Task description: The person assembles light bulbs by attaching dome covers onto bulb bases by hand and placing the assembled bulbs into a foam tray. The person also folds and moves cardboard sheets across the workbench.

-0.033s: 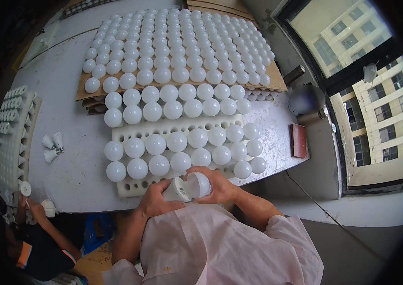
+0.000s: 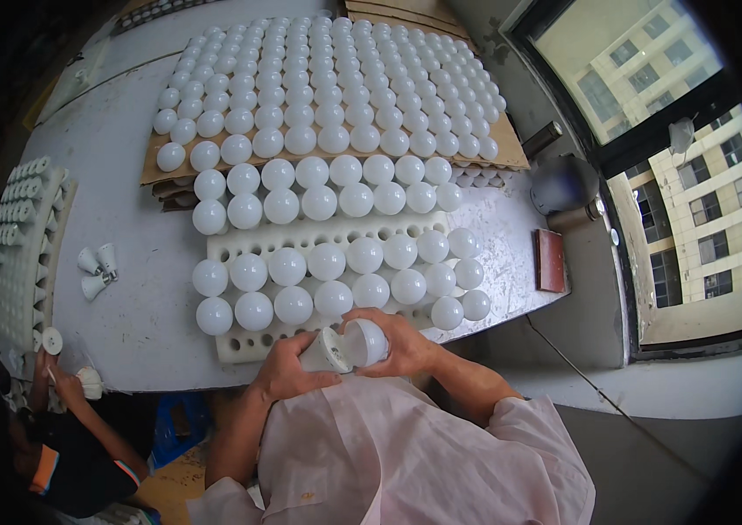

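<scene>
At the table's front edge, close to my shirt, my left hand [image 2: 288,367] is closed round a white bulb housing [image 2: 327,352], its open end with a pale disc facing right. My right hand [image 2: 406,343] grips a round white bulb cover [image 2: 365,342] from the right. Cover and housing meet at an angle; whether they touch all along the lower edge I cannot tell. Just beyond my hands stands a white foam tray [image 2: 239,347] with holes, carrying rows of round white bulbs [image 2: 293,304].
Many more bulbs [image 2: 299,140] stand on cardboard [image 2: 506,153] farther back. A few loose bulb housings [image 2: 95,287] lie at left. A co-worker's hand [image 2: 69,387] works by a foam rack [image 2: 25,262]. A dark red box [image 2: 550,260] sits near the window at right.
The co-worker's hand at the far left has shifted slightly up and right with a white disc. My own hands and the two bulb parts look almost unmoved.
</scene>
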A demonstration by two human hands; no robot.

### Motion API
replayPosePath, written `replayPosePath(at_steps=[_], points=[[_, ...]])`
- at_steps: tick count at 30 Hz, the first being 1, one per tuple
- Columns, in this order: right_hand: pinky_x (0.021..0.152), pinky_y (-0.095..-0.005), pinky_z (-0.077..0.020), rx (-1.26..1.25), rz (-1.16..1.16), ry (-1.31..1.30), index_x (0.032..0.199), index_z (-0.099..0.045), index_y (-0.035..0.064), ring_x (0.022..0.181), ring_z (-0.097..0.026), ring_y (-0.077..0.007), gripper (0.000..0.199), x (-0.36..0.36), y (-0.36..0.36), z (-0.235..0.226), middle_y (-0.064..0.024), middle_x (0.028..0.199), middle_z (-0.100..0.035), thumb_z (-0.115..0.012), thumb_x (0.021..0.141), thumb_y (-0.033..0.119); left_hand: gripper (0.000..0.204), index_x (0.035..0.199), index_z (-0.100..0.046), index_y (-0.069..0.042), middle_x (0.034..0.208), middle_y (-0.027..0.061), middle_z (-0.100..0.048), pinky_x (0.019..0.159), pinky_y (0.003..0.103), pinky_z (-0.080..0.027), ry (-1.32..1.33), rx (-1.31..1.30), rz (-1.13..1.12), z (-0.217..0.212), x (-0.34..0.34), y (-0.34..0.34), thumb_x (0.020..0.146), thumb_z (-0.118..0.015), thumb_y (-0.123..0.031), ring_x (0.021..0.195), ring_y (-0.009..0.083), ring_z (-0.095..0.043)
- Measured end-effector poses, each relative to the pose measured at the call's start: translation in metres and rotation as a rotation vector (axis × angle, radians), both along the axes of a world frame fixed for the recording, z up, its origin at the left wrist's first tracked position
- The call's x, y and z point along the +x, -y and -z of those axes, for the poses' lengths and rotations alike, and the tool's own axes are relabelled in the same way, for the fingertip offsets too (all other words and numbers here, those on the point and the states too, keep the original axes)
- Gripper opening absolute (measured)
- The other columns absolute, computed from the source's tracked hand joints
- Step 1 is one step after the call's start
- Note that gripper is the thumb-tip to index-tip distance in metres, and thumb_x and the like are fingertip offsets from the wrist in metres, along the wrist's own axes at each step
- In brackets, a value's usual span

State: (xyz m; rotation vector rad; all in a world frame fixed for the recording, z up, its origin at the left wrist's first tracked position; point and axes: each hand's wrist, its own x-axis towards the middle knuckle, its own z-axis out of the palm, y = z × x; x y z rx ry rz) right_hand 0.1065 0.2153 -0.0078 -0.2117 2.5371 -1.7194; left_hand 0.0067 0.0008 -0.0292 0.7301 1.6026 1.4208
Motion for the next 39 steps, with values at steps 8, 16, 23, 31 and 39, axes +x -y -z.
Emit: replayPosePath(at_steps=[8, 16, 23, 31, 39], points=[[0.077, -0.0428, -0.0491, 0.276, -0.128, 0.123, 0.129, -0.038, 0.0061, 0.091, -0.06, -0.0386, 0.076, -0.006, 0.012, -0.018, -0.0188, 0.109, -0.057, -0.077, 0.065, 0.02, 0.053, 0.104, -0.063, 0.0, 0.093, 0.0115, -0.067, 0.077, 0.032, -0.049, -0.196, -0.224, 0.133, -0.016, -0.006, 0.0, 0.061, -0.081, -0.025, 0.084, 0.0189, -0.064], [0.077, -0.043, -0.0489, 0.182, -0.13, 0.171, 0.132, -0.034, 0.0056, 0.09, -0.06, -0.0392, 0.082, -0.005, 0.016, -0.008, -0.0218, 0.11, -0.056, -0.078, 0.065, 0.021, 0.05, 0.103, -0.063, 0.003, 0.094, 0.0095, -0.066, 0.078, 0.029, -0.048, -0.049, -0.009, -0.026, -0.022, -0.008, 0.0, 0.063, -0.081, -0.021, 0.085, 0.013, -0.06], [0.082, -0.0433, -0.0482, 0.227, -0.03, -0.016, 0.134, -0.031, 0.0071, 0.099, -0.056, -0.0376, 0.086, -0.006, 0.008, -0.008, -0.0172, 0.112, -0.055, -0.079, 0.065, 0.023, 0.055, 0.107, -0.062, 0.003, 0.096, 0.0095, -0.066, 0.08, 0.029, -0.048, 0.07, 0.023, -0.032, -0.013, -0.012, 0.013, 0.063, -0.083, -0.023, 0.088, 0.0132, -0.06], [0.082, -0.0428, -0.0483, 0.218, -0.046, -0.091, 0.133, -0.033, 0.0072, 0.099, -0.056, -0.0353, 0.083, -0.008, 0.012, -0.006, -0.014, 0.112, -0.055, -0.078, 0.065, 0.022, 0.055, 0.105, -0.062, 0.003, 0.094, 0.0069, -0.066, 0.08, 0.027, -0.047, -0.005, -0.078, 0.03, -0.015, -0.011, 0.013, 0.061, -0.084, -0.021, 0.086, 0.011, -0.059], [0.079, -0.0428, -0.0495, 0.237, -0.079, -0.018, 0.13, -0.037, 0.0061, 0.097, -0.058, -0.0353, 0.078, -0.01, 0.015, -0.009, -0.0152, 0.112, -0.055, -0.078, 0.065, 0.021, 0.057, 0.107, -0.062, 0.001, 0.091, 0.011, -0.067, 0.077, 0.029, -0.048, -0.063, -0.108, 0.047, -0.01, -0.01, 0.014, 0.061, -0.082, -0.027, 0.083, 0.015, -0.062]])
